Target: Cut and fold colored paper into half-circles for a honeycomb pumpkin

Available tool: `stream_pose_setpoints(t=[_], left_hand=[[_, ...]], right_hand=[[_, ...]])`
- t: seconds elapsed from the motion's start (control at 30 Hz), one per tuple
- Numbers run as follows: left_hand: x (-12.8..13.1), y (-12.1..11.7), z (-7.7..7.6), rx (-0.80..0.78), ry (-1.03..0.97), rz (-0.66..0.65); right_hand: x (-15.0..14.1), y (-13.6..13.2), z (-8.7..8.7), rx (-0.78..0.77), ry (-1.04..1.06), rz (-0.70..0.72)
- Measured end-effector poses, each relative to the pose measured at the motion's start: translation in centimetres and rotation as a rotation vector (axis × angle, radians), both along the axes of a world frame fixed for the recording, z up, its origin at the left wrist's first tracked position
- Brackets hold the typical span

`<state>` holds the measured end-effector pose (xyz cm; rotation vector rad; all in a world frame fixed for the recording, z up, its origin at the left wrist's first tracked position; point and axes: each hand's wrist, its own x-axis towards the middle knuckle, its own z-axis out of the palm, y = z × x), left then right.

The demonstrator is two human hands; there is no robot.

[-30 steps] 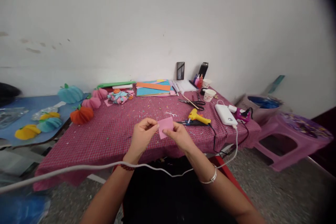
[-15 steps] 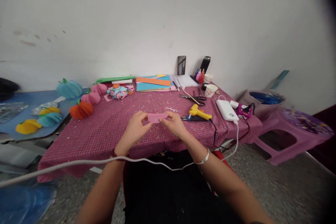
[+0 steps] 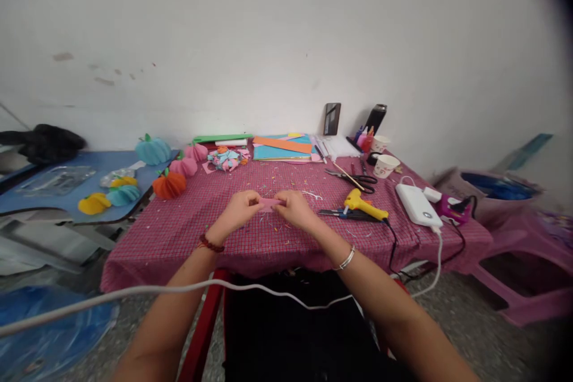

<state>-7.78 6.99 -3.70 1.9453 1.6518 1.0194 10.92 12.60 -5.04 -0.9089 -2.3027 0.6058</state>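
My left hand point(image 3: 239, 210) and my right hand point(image 3: 293, 209) meet over the middle of the red checked tablecloth point(image 3: 188, 233). Both pinch a small pink paper piece point(image 3: 270, 203), now a thin flat strip held low, close to the cloth. Their fingers are curled closed on its two ends. A yellow glue gun point(image 3: 362, 205) lies just right of my right hand, with a dark craft knife point(image 3: 338, 213) beside it.
Scissors point(image 3: 353, 176), paper cups point(image 3: 385, 165), a white power bank point(image 3: 418, 205) and stacked coloured paper point(image 3: 282, 148) fill the table's back and right. Paper pumpkins point(image 3: 169, 185) sit at the left. A white cable point(image 3: 268, 292) crosses my lap. A purple stool point(image 3: 528, 286) stands right.
The pink paper went from a raised, open square to a narrow strip held low at the cloth. Both hands moved forward and down; the view shifted left.
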Motion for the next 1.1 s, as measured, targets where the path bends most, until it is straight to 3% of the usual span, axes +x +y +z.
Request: stream_pose_setpoints(t=[0.23, 0.37, 0.5, 0.63, 0.73, 0.87, 1.0, 1.1], left_hand=[[-3.3, 0.6, -1.5, -0.013, -0.012, 0.102], [-3.2, 0.1, -1.7, -0.057, -0.058, 0.061], [-1.3, -1.0, -1.0, -0.011, -0.138, 0.054], [1.6, -3.6, 0.6, 0.089, -0.255, 0.032], [4.0, -5.9, 2.1, 0.25, -0.318, -0.037], [6.7, -7.5, 3.7, 0.483, -0.227, -0.042], [8.9, -7.7, 4.8, 0.545, -0.264, -0.129], [10.3, -7.7, 5.1, 0.559, -0.329, -0.182]], right_hand=[[0.3, 0.5, -1.3, -0.06, 0.016, -0.124], [0.3, 0.4, -1.8, -0.159, 0.12, -0.125], [0.1, 0.0, -1.3, -0.358, 0.299, -0.089], [0.4, -1.7, -0.1, -0.568, 0.512, 0.029], [1.1, -3.7, 0.8, -0.667, 0.651, 0.104], [2.6, -5.9, 1.8, -0.829, 0.896, 0.203], [4.8, -7.2, 2.2, -0.732, 1.011, 0.175], [6.5, -7.8, 2.4, -0.596, 0.979, 0.172]])
